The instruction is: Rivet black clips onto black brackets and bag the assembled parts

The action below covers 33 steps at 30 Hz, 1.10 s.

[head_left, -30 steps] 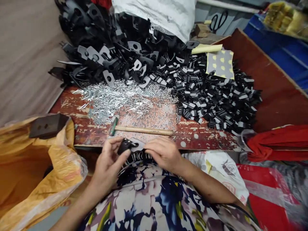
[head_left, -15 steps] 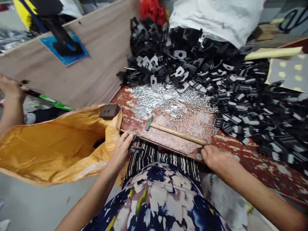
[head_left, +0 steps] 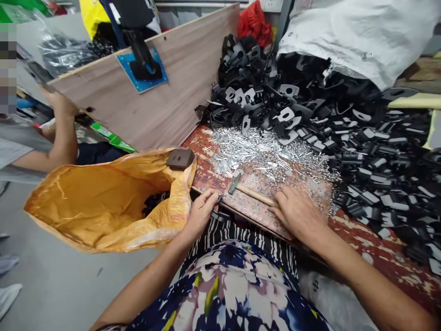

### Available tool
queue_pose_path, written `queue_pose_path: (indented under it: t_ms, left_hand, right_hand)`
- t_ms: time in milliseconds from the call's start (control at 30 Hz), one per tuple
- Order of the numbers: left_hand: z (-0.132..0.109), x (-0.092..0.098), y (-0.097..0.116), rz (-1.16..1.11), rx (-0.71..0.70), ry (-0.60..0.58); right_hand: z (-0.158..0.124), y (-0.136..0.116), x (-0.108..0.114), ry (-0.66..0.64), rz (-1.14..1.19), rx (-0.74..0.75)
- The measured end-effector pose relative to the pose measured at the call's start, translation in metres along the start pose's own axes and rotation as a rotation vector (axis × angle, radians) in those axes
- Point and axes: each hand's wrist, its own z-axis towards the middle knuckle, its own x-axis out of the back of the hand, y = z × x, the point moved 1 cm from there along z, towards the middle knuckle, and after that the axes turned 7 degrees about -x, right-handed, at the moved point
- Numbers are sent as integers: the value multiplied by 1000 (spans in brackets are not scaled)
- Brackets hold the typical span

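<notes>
At the table's front edge, my left hand [head_left: 201, 211] pinches a small black plastic part [head_left: 219, 215], which is partly hidden by the fingers. My right hand [head_left: 299, 214] is closed round the wooden handle of a hammer [head_left: 254, 193], thumb and fingertips on either side. The hammer's greenish head points left, and its handle end is hidden under the hand. Beneath it is a speckled, worn plate [head_left: 248, 209]. A heap of shiny nails [head_left: 248, 149] lies just behind the hammer.
An orange sack [head_left: 86, 207] gapes at left, black parts inside, a brown block [head_left: 180, 159] on its rim. Black plastic parts [head_left: 361, 161] are piled behind and right, below a white sack [head_left: 351, 37]. A wooden board [head_left: 186, 69] divides off another person's arm [head_left: 65, 124].
The view has swung left. My right hand has moved from the handle's end further up along the hammer. My left hand still holds the black part at the table edge.
</notes>
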Motion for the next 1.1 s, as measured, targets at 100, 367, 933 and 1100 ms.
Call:
queue_pose_path:
  t_ms: [100,367,933,1100]
  left_hand:
    - [1,0,1,32,-31,-7]
    - [1,-1,2,92,-120,89]
    - [1,-1,-1,137,-97,103]
    - [0,0,16,169,-107,40]
  right_hand:
    - [-9,0,-9,-71,125,-72]
    - [-31,-9,36,144,466,-39]
    - [-34,-33,16,84,428,20]
    - [-21,-30,10,2,562,-48]
